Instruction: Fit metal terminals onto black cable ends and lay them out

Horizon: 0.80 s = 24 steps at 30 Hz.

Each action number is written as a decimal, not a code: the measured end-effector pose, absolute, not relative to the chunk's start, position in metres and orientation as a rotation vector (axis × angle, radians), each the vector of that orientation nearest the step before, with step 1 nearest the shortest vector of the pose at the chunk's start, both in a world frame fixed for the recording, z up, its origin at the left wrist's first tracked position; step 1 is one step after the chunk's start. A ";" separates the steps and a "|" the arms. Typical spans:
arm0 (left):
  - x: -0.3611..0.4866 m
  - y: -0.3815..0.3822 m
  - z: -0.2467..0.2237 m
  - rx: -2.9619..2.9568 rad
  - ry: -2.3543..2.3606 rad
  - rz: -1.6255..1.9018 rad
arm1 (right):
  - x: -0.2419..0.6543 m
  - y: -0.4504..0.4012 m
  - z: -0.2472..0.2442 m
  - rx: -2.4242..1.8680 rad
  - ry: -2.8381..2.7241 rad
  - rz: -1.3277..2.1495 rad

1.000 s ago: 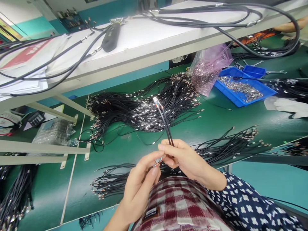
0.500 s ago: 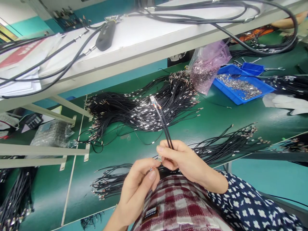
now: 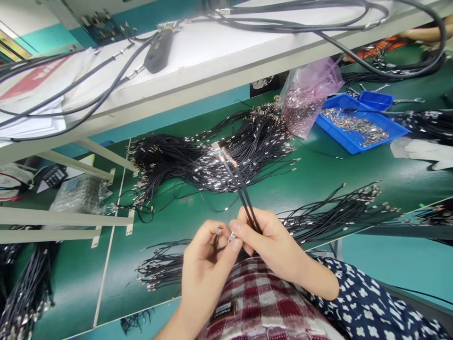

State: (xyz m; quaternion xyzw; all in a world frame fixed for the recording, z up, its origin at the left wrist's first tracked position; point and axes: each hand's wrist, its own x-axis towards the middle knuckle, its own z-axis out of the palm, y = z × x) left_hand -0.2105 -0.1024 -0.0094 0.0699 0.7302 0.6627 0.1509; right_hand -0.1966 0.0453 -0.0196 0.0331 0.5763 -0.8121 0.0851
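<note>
Over the green table (image 3: pixel 166 227), lower centre, gripped two black cables (image 3: pixel 244 189) in closed right fingers (image 3: pixel 244 229), pinched one metal piece (image 3: pixel 231 237) with left fingers (image 3: pixel 230 250).

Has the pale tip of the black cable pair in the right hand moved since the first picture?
Yes. The pale tip has shifted left in view, farther from the pink bag on the green bench.

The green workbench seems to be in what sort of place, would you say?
Probably a cable workshop or factory: bundles of black cables lie on the green workbench, and a blue tray holds many small metal parts.
</note>
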 end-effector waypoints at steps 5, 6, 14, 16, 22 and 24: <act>-0.207 -0.094 -0.006 0.137 2.102 1.985 | -0.194 0.043 -0.023 0.097 1.824 -2.437; -0.207 -0.094 -0.006 0.103 2.078 1.999 | -0.194 0.043 -0.023 0.092 1.847 -2.429; -0.216 -0.100 -0.009 -0.106 1.665 2.053 | -0.195 0.043 -0.025 0.053 1.964 -2.319; -0.217 -0.100 -0.008 -0.143 1.594 2.048 | -0.195 0.043 -0.026 0.051 1.968 -2.306; -0.215 -0.098 -0.008 -0.183 1.592 2.052 | -0.194 0.043 -0.027 0.050 1.980 -2.297; -0.214 -0.097 -0.008 -0.205 1.625 2.044 | -0.194 0.044 -0.027 0.066 1.993 -2.287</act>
